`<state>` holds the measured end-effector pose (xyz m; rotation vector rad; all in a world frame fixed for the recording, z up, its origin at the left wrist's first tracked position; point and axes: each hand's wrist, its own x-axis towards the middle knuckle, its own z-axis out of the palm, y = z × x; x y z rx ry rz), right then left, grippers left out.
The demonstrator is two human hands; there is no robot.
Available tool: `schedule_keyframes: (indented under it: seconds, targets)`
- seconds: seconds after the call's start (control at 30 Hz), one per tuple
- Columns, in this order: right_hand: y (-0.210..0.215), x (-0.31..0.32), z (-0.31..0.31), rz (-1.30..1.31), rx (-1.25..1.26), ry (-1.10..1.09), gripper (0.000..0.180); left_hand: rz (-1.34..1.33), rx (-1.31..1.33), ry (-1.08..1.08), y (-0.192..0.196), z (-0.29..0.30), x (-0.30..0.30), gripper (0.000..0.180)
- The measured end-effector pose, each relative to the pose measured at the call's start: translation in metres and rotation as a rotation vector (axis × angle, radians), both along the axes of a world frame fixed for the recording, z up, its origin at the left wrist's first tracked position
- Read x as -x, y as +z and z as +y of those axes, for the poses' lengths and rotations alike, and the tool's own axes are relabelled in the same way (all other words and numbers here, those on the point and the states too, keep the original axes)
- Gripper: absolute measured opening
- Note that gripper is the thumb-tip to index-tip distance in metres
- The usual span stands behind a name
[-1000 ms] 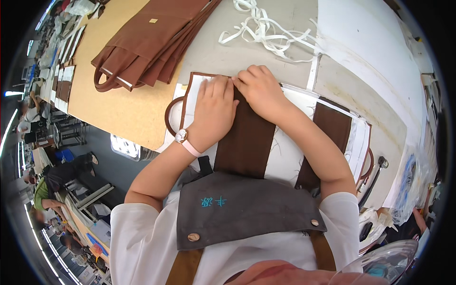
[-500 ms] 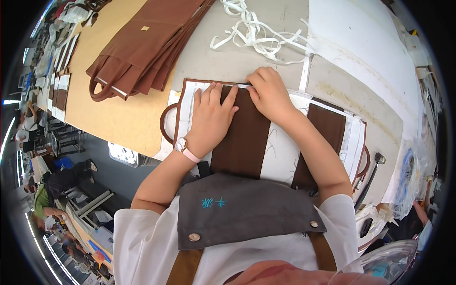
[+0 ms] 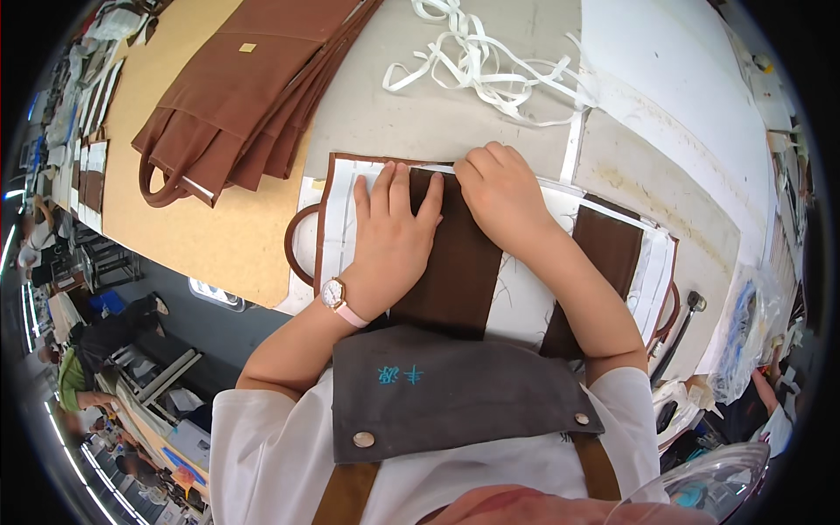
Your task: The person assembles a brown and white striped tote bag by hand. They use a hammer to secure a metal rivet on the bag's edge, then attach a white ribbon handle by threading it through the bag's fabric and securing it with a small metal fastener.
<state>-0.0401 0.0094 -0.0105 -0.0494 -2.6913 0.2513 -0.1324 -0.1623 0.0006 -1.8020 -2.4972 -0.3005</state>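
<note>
Both hands slid twd frame centre since earlier; left hand [image 3: 391, 236] & right hand [image 3: 500, 192] flat, fingers spread, gripping nothing, pressing brown-and-white fabric bag panel [image 3: 455, 262] on table [image 3: 420, 114].

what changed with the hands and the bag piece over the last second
Little changed. Both hands kept pressing flat on the brown and white bag piece: the left hand slid slightly toward the person's left, its fingers spreading over the white panel, while the right hand stayed at the top edge. Nothing was gripped or released. The stack of brown bags and white straps stayed put.
</note>
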Motion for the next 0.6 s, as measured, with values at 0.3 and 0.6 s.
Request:
schedule_keyframes:
  seconds: [0.3, 0.6]
  targets:
    - [0.001, 0.007, -0.012, -0.067, -0.093, -0.061, 0.013, 0.035, -0.003, -0.010, -0.003, 0.000, 0.000, 0.051]
    - [-0.005, -0.006, 0.008, 0.062, 0.056, 0.036, 0.018, 0.047, 0.091, -0.036, 0.009, -0.003, 0.008, 0.054]
